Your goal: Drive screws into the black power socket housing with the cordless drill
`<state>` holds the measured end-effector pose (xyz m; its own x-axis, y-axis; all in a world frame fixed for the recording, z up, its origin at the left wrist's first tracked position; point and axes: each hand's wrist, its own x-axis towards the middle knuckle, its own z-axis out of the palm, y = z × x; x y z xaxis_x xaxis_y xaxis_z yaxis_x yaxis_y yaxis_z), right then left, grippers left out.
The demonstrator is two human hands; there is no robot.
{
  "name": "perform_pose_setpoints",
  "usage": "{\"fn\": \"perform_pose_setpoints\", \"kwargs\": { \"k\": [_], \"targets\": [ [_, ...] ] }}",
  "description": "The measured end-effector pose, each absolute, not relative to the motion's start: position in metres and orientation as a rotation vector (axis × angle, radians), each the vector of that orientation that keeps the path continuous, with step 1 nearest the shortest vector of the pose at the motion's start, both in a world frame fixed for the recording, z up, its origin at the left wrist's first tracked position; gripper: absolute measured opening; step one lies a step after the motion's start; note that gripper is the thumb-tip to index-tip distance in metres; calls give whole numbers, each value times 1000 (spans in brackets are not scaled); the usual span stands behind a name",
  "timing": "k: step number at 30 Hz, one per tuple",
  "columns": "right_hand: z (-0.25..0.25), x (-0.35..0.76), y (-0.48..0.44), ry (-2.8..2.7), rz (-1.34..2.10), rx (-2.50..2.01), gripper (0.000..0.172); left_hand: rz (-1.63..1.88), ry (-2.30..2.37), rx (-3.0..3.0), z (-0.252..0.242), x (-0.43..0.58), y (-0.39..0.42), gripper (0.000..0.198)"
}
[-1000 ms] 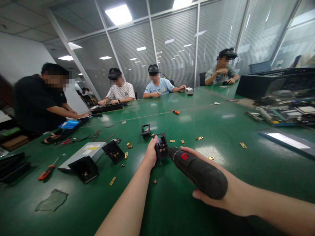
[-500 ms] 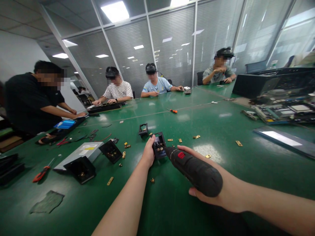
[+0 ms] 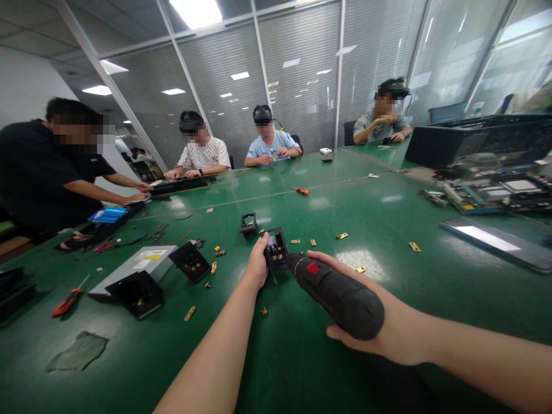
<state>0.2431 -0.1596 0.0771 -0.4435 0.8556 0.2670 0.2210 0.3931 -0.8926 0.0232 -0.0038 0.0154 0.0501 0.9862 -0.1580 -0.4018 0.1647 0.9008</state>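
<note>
My left hand is closed on the left side of a black plastic socket housing with brass terminals inside, tilted up off the green table. In my right hand is a black power drill with a red switch on top; its chuck points at the housing's right side. Whether the bit touches a terminal I cannot tell. Behind the housing stands a hollow black frame. Small brass plates and a brass screw piece lie around my hands.
To the left are two more black housings, a silver metal box and an orange screwdriver. On the right lie a dark flat panel and circuit boards. Several people sit or stand across the green table.
The view has shifted slightly, so most things sit a little further left. Both hands keep their hold on the housing and drill. A person opposite has brought both hands together.
</note>
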Motion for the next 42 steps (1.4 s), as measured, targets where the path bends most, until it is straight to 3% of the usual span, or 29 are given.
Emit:
{"fn": "perform_pose_setpoints", "kwargs": {
  "k": [42],
  "targets": [
    [78,242,-160,-1911,1025,-921,102,1217,948,842,14,23,-3,48]
  ]
}}
